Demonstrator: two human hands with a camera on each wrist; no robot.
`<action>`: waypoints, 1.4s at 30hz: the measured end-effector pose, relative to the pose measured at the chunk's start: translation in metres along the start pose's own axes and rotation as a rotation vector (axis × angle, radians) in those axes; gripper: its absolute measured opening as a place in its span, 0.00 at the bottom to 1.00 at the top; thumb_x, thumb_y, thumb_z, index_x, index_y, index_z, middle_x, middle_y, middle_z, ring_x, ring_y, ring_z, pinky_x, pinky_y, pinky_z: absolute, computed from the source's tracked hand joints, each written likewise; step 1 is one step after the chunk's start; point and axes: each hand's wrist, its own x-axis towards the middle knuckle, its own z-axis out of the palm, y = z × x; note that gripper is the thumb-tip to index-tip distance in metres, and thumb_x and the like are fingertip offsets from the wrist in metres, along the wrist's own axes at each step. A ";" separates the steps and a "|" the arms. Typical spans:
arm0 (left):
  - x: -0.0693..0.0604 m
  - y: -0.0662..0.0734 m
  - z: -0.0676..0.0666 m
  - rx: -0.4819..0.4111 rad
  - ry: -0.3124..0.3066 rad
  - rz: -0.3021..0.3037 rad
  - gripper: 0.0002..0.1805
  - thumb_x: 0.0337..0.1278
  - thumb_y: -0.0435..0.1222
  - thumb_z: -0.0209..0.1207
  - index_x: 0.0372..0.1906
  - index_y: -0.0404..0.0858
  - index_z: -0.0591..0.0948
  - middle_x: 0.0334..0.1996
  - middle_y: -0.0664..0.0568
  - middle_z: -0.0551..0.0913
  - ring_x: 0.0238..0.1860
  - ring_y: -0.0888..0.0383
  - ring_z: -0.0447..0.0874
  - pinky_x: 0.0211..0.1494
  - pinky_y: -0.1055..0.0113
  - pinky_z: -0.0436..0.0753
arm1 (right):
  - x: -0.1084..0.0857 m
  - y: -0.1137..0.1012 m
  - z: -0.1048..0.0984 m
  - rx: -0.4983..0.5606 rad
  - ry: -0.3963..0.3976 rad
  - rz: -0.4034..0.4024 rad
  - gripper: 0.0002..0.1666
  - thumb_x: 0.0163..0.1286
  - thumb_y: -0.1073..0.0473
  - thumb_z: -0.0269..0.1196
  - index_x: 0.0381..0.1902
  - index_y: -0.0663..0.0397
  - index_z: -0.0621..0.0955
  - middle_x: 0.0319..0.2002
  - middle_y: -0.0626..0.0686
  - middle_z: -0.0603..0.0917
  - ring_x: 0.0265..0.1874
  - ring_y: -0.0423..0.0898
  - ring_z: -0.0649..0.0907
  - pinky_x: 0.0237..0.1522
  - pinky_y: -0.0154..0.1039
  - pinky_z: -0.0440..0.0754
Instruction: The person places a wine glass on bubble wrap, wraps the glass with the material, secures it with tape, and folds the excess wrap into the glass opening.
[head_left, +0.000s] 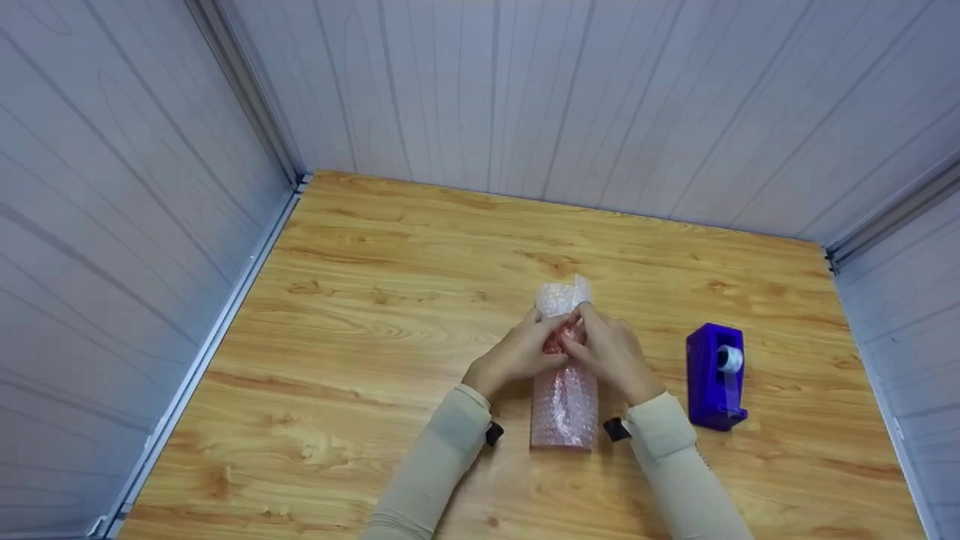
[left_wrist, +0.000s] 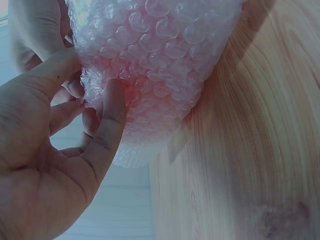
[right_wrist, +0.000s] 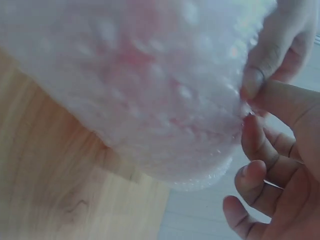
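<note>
A long bundle in clear bubble wrap (head_left: 564, 420) lies on the wooden table, its length pointing away from me. Something red shows through the wrap; its kind is hidden. My left hand (head_left: 521, 349) holds the bundle from the left, fingertips at the overlapping seam. From the other side my right hand (head_left: 611, 349) pinches the wrap's edge at that same seam. In the right wrist view, the thumb and index fingertip of the right hand (right_wrist: 280, 165) meet on the film. The left wrist view has a finger of the left hand (left_wrist: 55, 150) lying against the bubbles.
A blue tape dispenser (head_left: 703, 375) with a roll of clear tape (head_left: 729, 359) stands on the table to the right of the right hand. Pale panel walls (head_left: 480, 97) close the table in at the back and both sides.
</note>
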 end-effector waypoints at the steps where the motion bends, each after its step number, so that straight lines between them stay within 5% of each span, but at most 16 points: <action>1: 0.000 0.000 0.000 0.000 -0.004 -0.001 0.35 0.62 0.43 0.67 0.73 0.45 0.70 0.56 0.42 0.71 0.51 0.55 0.73 0.52 0.66 0.77 | 0.001 0.001 -0.001 0.004 -0.012 0.011 0.15 0.63 0.59 0.71 0.38 0.57 0.76 0.23 0.49 0.80 0.18 0.44 0.76 0.21 0.43 0.74; 7: 0.000 -0.001 0.001 -0.007 -0.016 -0.032 0.39 0.60 0.45 0.68 0.75 0.47 0.68 0.62 0.39 0.69 0.57 0.51 0.75 0.58 0.63 0.77 | 0.003 0.011 -0.005 0.101 -0.121 0.170 0.25 0.63 0.47 0.72 0.46 0.55 0.74 0.25 0.48 0.78 0.21 0.44 0.76 0.23 0.41 0.74; 13: -0.001 -0.003 0.000 -0.018 -0.022 -0.046 0.39 0.60 0.47 0.68 0.75 0.46 0.68 0.56 0.43 0.71 0.49 0.56 0.74 0.52 0.65 0.77 | 0.002 0.035 0.005 0.361 -0.202 0.408 0.56 0.56 0.35 0.74 0.71 0.57 0.62 0.30 0.54 0.77 0.25 0.47 0.75 0.27 0.41 0.73; 16: -0.002 -0.003 -0.001 -0.028 -0.020 -0.049 0.39 0.60 0.46 0.69 0.75 0.46 0.68 0.59 0.41 0.70 0.53 0.53 0.75 0.57 0.64 0.76 | 0.000 0.045 0.015 0.491 -0.260 0.493 0.65 0.57 0.32 0.72 0.77 0.59 0.53 0.45 0.64 0.79 0.39 0.53 0.80 0.41 0.45 0.80; 19: -0.003 -0.003 -0.001 -0.024 -0.018 -0.043 0.39 0.61 0.46 0.68 0.75 0.46 0.68 0.58 0.42 0.71 0.52 0.53 0.75 0.57 0.63 0.77 | -0.002 0.051 0.023 0.583 -0.313 0.550 0.62 0.61 0.32 0.68 0.77 0.60 0.54 0.64 0.71 0.69 0.58 0.62 0.76 0.58 0.54 0.76; 22: -0.004 -0.004 -0.001 -0.028 -0.019 -0.038 0.38 0.62 0.46 0.67 0.75 0.46 0.67 0.57 0.42 0.70 0.50 0.55 0.75 0.55 0.64 0.77 | -0.004 0.051 0.028 0.645 -0.335 0.582 0.57 0.63 0.32 0.66 0.75 0.61 0.57 0.72 0.71 0.61 0.66 0.65 0.68 0.64 0.59 0.70; 29: -0.007 -0.009 -0.003 -0.071 -0.034 -0.044 0.33 0.69 0.45 0.60 0.76 0.49 0.66 0.53 0.44 0.71 0.45 0.56 0.74 0.50 0.63 0.77 | -0.009 0.045 0.035 0.740 -0.327 0.638 0.54 0.64 0.31 0.64 0.75 0.57 0.62 0.70 0.66 0.66 0.66 0.62 0.69 0.65 0.58 0.68; 35: -0.005 -0.012 -0.001 -0.153 -0.002 -0.051 0.27 0.75 0.44 0.53 0.75 0.49 0.68 0.56 0.45 0.72 0.52 0.56 0.73 0.56 0.61 0.76 | -0.010 0.043 0.036 0.746 -0.298 0.655 0.50 0.66 0.32 0.63 0.71 0.61 0.66 0.65 0.64 0.71 0.61 0.57 0.73 0.63 0.53 0.70; 42: -0.003 -0.020 0.004 -0.254 0.072 -0.013 0.23 0.75 0.42 0.54 0.69 0.44 0.74 0.40 0.53 0.73 0.41 0.59 0.73 0.43 0.65 0.77 | -0.010 0.043 0.037 0.723 -0.288 0.672 0.52 0.64 0.28 0.62 0.71 0.60 0.66 0.65 0.64 0.71 0.61 0.57 0.73 0.63 0.54 0.71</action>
